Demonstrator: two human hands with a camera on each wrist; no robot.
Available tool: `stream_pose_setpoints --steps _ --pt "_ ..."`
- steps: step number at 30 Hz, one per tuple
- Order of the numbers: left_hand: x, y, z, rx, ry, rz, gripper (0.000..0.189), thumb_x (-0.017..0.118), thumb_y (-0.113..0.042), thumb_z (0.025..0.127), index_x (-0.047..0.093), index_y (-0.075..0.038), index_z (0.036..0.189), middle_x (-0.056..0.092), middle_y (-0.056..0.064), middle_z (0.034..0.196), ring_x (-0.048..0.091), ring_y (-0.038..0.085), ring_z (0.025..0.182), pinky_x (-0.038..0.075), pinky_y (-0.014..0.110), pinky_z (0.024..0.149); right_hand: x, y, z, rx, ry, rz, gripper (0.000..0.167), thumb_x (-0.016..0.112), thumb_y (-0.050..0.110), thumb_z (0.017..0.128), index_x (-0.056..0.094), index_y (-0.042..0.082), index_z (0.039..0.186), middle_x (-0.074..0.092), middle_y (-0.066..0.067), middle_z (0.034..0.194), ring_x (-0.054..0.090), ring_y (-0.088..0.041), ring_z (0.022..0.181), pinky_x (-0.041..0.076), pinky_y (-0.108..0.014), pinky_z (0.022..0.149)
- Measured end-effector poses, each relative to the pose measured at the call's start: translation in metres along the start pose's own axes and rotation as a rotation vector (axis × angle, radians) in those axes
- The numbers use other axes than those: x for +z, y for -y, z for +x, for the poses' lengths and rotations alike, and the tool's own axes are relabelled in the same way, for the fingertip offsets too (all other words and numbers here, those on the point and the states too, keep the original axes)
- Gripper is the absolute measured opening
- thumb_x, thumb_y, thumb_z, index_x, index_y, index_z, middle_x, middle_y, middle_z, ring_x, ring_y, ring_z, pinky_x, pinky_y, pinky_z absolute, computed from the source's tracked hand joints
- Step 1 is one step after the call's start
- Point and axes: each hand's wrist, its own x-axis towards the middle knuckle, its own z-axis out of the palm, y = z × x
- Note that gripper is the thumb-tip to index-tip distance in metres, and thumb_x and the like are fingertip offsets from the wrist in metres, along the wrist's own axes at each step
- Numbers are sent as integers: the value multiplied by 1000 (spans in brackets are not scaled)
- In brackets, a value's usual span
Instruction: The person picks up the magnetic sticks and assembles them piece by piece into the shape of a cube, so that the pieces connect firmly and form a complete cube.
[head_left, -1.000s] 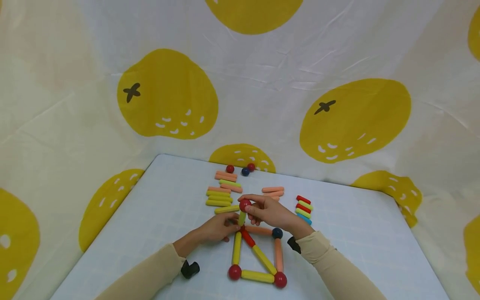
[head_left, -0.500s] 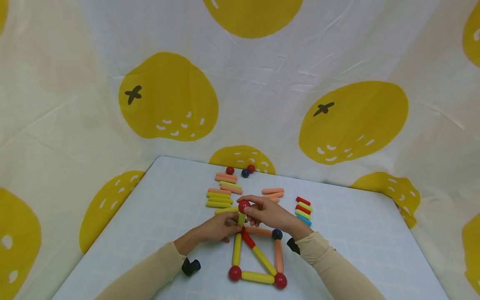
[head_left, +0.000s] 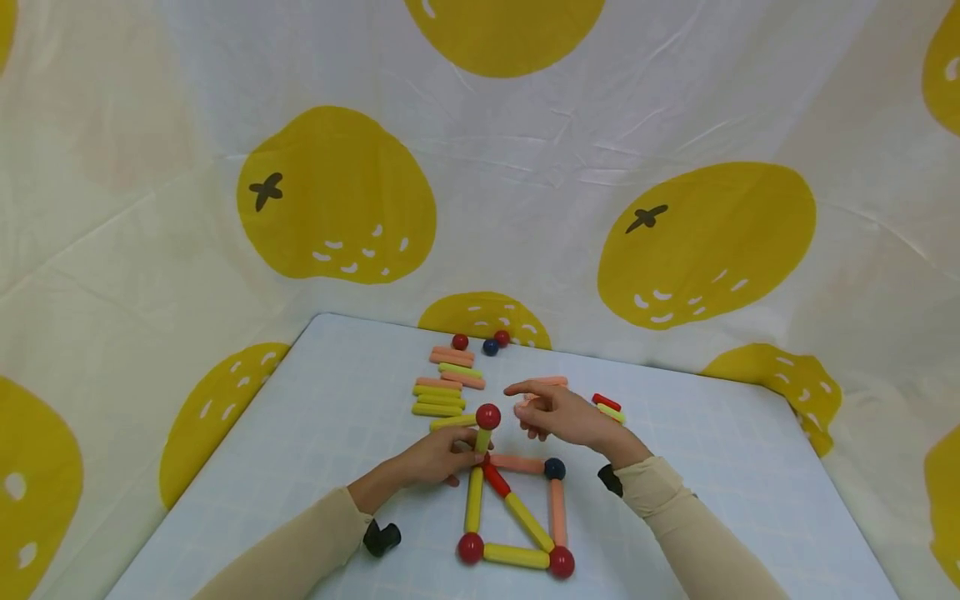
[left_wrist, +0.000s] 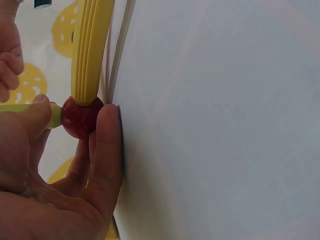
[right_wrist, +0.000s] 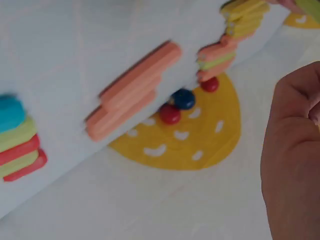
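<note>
My left hand pinches the lower end of an upright yellow-green building stick. In the left wrist view its thumb lies on that stick and other fingers touch the dark red ball at its foot. A red ball tops the stick. My right hand, holding nothing, hovers right of that ball, index finger extended and the others loosely curled. On the table a four-sided frame joins yellow sticks, orange sticks, red balls and a blue ball. A red-and-yellow diagonal crosses it.
Yellow, green and orange sticks lie behind my left hand. Beyond them are red balls and a blue ball. Orange sticks and short coloured sticks lie near my right hand. A lemon-patterned cloth hangs behind.
My right hand has let go of the top red ball and moved to the right. The stick and ball stay upright, with my left hand still at the base.
</note>
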Motion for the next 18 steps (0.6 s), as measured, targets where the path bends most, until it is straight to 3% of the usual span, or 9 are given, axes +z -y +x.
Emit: stream_pose_setpoints --steps 5,9,13,18 --pt "1 -1 0 -13 -16 14 23 68 -25 99 70 -25 121 67 1 113 63 18 90 58 32 68 -24 -24 1 116 -117 -129 40 56 23 106 53 16 146 70 -16 103 66 -36 89 58 -45 79" --pt "1 -3 0 -12 -22 15 22 68 -24 99 71 -25 120 67 2 113 63 19 88 57 32 67 -33 -49 10 218 -189 -248 39 59 19 104 57 18 143 68 -13 116 65 -27 83 55 -36 72" --pt "1 -3 1 -17 -19 8 21 68 -24 99 71 -26 120 67 2 114 63 19 87 57 32 67 -34 -68 22 232 -209 -329 35 62 20 102 62 18 138 65 -10 126 62 -23 75 51 -31 67" --pt "-1 -5 2 -22 -12 -4 21 69 -24 98 71 -25 120 67 2 114 64 19 86 58 32 67 -29 -78 34 193 -224 -480 32 64 21 102 65 21 134 66 -10 132 64 -24 100 56 -45 88"
